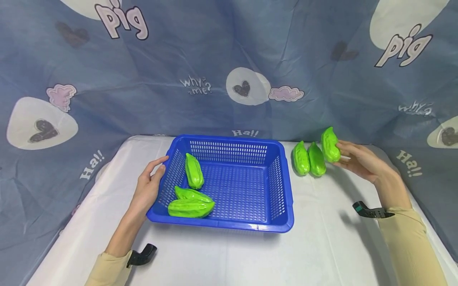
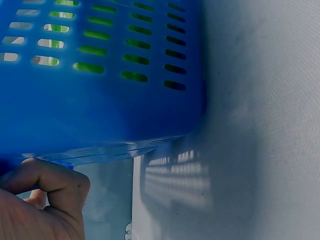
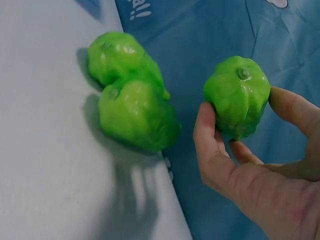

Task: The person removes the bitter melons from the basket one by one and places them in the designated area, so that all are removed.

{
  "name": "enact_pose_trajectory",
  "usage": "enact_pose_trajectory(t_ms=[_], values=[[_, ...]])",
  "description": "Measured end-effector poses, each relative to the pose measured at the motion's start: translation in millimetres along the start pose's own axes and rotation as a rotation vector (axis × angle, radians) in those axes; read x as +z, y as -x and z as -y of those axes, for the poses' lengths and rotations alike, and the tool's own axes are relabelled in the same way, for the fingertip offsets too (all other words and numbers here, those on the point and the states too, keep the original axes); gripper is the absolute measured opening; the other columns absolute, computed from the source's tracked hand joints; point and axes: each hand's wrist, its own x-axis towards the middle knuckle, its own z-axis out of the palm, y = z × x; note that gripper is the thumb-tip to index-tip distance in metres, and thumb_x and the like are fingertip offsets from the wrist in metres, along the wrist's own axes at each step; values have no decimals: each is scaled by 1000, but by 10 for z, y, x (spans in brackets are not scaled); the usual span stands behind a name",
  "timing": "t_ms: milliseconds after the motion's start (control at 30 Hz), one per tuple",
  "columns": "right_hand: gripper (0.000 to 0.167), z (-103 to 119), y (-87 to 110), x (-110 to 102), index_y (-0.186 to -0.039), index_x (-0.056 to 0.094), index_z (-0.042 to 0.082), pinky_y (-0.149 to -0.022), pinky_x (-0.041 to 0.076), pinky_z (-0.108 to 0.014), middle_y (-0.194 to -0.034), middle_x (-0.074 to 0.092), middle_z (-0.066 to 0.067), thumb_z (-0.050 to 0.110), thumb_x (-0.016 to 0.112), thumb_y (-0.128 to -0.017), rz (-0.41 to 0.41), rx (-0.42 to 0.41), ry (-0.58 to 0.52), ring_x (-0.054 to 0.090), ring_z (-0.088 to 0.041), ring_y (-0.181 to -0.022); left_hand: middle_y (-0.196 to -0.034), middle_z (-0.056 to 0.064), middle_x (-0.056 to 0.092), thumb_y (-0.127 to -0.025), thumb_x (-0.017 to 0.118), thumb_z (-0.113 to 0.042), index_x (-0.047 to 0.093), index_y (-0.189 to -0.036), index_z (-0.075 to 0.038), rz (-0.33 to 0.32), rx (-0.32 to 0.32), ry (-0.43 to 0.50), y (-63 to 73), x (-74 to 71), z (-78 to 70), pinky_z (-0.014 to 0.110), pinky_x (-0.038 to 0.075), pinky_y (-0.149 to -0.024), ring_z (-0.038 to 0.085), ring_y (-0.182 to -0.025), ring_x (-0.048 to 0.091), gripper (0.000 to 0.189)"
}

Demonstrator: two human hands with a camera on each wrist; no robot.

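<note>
At its left rim, my left hand holds a blue plastic basket, fingers bent against the edge. The left wrist view shows the bent fingers beside the slotted basket wall. Inside, toward the left, lie three bright green bitter melons, one upper bitter melon apart from the lower pair. My right hand pinches another bitter melon between thumb and fingers, above the table; its stem end faces the right wrist camera. Two bitter melons lie side by side just left of it.
A white cloth covers the table under the basket. Blue printed fabric rises behind and along both sides. The two loose bitter melons lie near the table's back edge, right of the basket.
</note>
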Motion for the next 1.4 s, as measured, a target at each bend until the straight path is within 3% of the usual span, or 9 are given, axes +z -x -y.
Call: enact_pose_trajectory(t_ms=[200,500,567,633,733,1000,1167,1300,1400], values=[[29,-91,52,-76,-130,67,22,-97,61,-27,-125,70,6,12,43,-117,-44,1,69,71,-7,-115,-152,25,61,-118,36,-44,39,-168,-30,2,10,5,7,-1,11,22,57,-80,-4,-95,68,52],[29,-170,79,-163,-135,66,17,-100,62,-30,-123,73,5,12,43,-117,-49,9,87,73,-9,-114,-150,25,62,-118,37,-45,39,-167,-30,-6,15,4,4,0,5,22,58,-80,-3,-96,69,52],[38,-186,80,-194,-154,51,10,-99,62,-28,-122,72,9,15,45,-117,-74,41,122,74,-8,-111,-151,25,62,-118,36,-45,39,-168,-30,-4,14,2,2,-1,7,22,58,-80,-3,-96,68,52],[58,-204,78,-228,-169,24,4,-97,61,-26,-122,69,13,19,46,-117,-99,82,185,74,-6,-110,-151,25,61,-118,36,-45,38,-168,-30,-3,15,3,2,0,6,22,58,-80,-3,-96,68,52],[82,-240,67,-277,-168,-11,-6,-97,60,-24,-122,63,16,25,45,-117,-116,137,273,71,-3,-109,-151,25,61,-118,37,-45,39,-167,-29,-3,22,2,6,-1,4,22,58,-80,-3,-96,69,52],[83,-311,65,-299,-168,-8,-9,-96,60,-21,-131,52,12,27,46,-117,-139,166,372,68,3,-108,-152,25,61,-117,37,-47,39,-167,-29,0,29,5,14,-2,5,22,58,-81,-4,-97,68,53],[83,-341,63,-295,-169,-5,-8,-97,60,-22,-149,40,-5,33,45,-117,-143,197,469,67,4,-108,-152,25,60,-118,36,-45,38,-168,-30,-1,14,4,5,-1,20,21,57,-80,-4,-96,68,52],[85,-342,59,-284,-170,-6,-6,-98,60,-23,-165,27,-23,37,45,-117,-153,222,487,66,7,-107,-152,24,60,-118,36,-44,38,-168,-30,-3,13,2,-4,-3,24,21,57,-80,-4,-96,68,52],[87,-339,55,-269,-170,-6,-4,-99,60,-24,-169,19,-26,38,47,-116,-163,234,488,65,8,-107,-153,24,60,-118,36,-44,37,-168,-30,-2,9,1,-10,-1,25,21,57,-80,-4,-96,67,52]])
